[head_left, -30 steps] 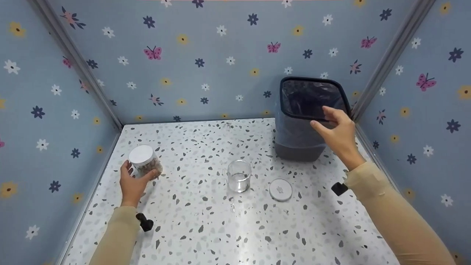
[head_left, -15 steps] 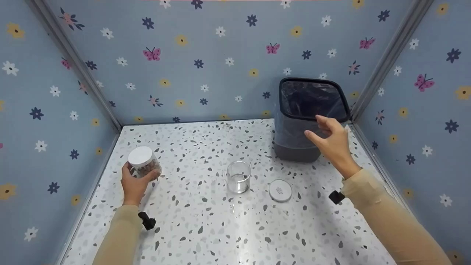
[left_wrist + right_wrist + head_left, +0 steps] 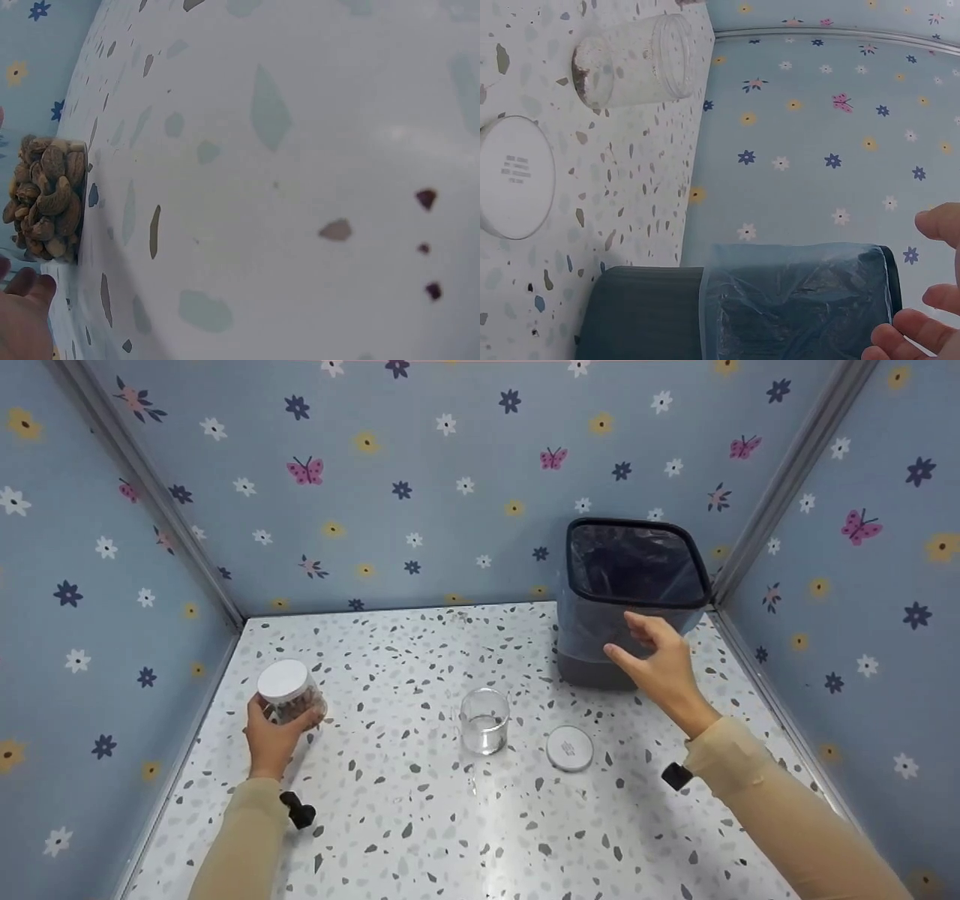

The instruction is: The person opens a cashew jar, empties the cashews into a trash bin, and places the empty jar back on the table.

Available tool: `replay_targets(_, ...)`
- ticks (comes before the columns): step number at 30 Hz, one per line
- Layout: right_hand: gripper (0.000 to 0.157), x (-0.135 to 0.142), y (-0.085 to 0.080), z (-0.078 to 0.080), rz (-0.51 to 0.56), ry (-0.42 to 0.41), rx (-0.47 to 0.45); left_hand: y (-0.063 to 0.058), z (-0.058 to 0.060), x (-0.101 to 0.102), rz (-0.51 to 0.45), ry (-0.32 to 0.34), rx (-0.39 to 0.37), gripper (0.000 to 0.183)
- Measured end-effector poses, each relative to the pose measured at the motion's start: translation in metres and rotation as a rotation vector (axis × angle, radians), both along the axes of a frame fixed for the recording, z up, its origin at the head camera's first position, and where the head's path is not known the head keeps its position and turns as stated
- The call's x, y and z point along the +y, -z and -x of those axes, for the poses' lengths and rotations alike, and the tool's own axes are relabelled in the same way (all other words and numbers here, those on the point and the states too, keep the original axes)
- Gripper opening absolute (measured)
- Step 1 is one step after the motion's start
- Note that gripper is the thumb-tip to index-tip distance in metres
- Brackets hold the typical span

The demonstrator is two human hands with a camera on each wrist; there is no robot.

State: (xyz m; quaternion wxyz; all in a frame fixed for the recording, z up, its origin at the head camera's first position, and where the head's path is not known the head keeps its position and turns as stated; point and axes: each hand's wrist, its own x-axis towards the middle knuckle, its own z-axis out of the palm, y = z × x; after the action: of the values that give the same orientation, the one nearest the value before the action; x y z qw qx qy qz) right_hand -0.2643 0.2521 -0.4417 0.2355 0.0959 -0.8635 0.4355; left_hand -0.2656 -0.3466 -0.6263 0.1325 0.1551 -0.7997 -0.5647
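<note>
At the left of the table stands a clear jar with a white lid [image 3: 283, 679]. Brown, curved nuts that look like cashews [image 3: 49, 191] fill its lower part in the left wrist view. My left hand [image 3: 271, 744] grips this jar low down, thumb on its right and fingers on its left. Over on the right, my right hand [image 3: 664, 669] hovers in front of the bin with thumb and fingers apart and nothing between them. A second, lidless clear jar [image 3: 484, 721] stands mid-table, with brown residue at its bottom in the right wrist view. Beside it lies a white round lid [image 3: 570, 748].
A dark-rimmed bin [image 3: 600, 669] with a plastic liner [image 3: 795, 300] stands at the back right. Flower-patterned walls [image 3: 420, 450] enclose the speckled table [image 3: 405, 840] at the back and both sides.
My right hand has come left and down, away from the bin's opening to its front. The left hand stays at the nut jar, nearly still.
</note>
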Motion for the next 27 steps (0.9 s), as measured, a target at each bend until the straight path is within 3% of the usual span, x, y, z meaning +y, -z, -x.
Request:
replay_targets(9,0.056,-0.001,0.007,-0.003,0.009,-0.040,-0.042,0.002,0.003,-0.001,-0.018,0.014,0.005,0.117)
replay_targets(21,0.053,-0.002,0.017,-0.003,-0.007,-0.045,-0.027,0.003,0.008,-0.001,-0.004,0.004,-0.025,0.113)
replay_targets(27,0.058,-0.003,0.020,-0.002,-0.019,-0.076,-0.087,0.001,0.008,-0.002,0.009,0.004,-0.022,0.110)
